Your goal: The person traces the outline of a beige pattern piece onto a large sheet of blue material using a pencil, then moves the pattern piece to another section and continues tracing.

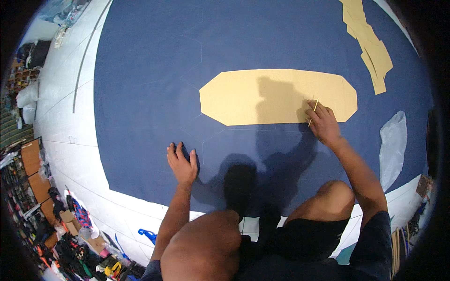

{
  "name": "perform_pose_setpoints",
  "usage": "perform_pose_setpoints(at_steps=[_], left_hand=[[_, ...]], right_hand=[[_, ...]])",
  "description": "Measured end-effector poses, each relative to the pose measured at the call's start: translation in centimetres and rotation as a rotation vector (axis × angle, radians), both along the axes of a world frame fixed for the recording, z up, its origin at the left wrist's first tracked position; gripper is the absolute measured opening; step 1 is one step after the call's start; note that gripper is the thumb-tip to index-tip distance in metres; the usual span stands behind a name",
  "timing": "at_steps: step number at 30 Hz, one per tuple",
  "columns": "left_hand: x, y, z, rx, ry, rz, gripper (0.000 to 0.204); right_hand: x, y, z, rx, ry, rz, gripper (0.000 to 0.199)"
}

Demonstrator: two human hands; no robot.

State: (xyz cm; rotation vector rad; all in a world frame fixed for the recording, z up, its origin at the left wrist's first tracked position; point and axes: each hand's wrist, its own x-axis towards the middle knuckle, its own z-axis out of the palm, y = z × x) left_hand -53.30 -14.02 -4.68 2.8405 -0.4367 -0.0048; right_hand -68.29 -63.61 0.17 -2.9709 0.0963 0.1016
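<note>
A large sheet of navy fabric [145, 98] lies spread on the white floor. On it rests a long tan pattern piece [229, 96] with cut-off corners, shaded in the middle. My right hand [323, 122] is at the near edge of this piece, toward its right end, with its fingers closed on a thin pale-yellow, pencil-like stick [316, 104]. Lying flat on the fabric, left of and nearer than the pattern piece, is my left hand [182, 163], fingers apart and holding nothing. Faint pale outlines mark the fabric around the piece's left end and near side.
More tan pattern pieces [370, 49] overlap at the far right. A crumpled translucent plastic sheet [393, 147] lies on the fabric's right side. Cluttered goods and cartons [70, 222] line the lower left. A blue object [148, 234] sits on the white floor [70, 164] near my left forearm.
</note>
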Motion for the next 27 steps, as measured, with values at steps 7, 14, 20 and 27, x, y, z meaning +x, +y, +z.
perform_pose_setpoints(at_steps=[7, 14, 20, 27], left_hand=[[-0.4, -1.0, -2.5, 0.040, 0.013, 0.065, 0.059], [-0.3, 0.5, -3.5, 0.044, -0.045, 0.004, 0.060], [-0.7, 0.4, -4.4, 0.061, -0.089, -0.010, 0.061], [-0.4, 1.1, -6.8, 0.113, -0.317, -0.054, 0.064]], right_hand=[[0.4, -1.6, -1.4, 0.062, 0.213, -0.154, 0.038], [1.9, -0.3, 0.4, 0.069, 0.412, -0.204, 0.046], [1.9, -2.1, 0.8, 0.103, 0.563, -0.142, 0.053], [3.2, -4.2, 2.3, 0.102, 0.679, 0.004, 0.059]])
